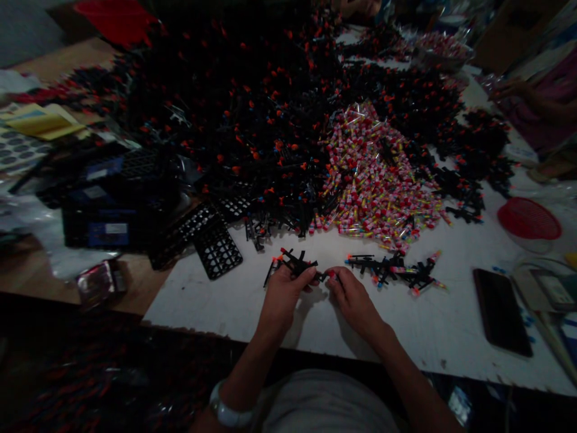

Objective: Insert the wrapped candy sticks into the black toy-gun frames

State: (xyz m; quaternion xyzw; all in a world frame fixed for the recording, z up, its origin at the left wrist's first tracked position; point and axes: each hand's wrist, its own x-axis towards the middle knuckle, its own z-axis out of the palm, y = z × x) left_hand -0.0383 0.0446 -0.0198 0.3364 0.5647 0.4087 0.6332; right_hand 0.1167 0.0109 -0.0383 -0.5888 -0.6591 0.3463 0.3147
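Observation:
My left hand (280, 296) is closed around a black toy gun (297, 262) with a red tip; at least one more with an orange tip shows beside its fingers. My right hand (354, 299) pinches at the near end of the toy gun, where a small red bit shows at the fingertips; whether that is a separate piece I cannot tell. Just right of my hands lies a small group of black toy guns (383, 267) mixed with colourful tubes. Behind them sits a heap of pink, red and yellow tubes (374, 180).
A huge pile of black toy guns (252, 114) with orange tips covers the back. Black perforated trays (219, 251) lie at left. A phone (502, 311) and a red basket (528, 218) are at right. Another person's arm (536, 102) shows at far right.

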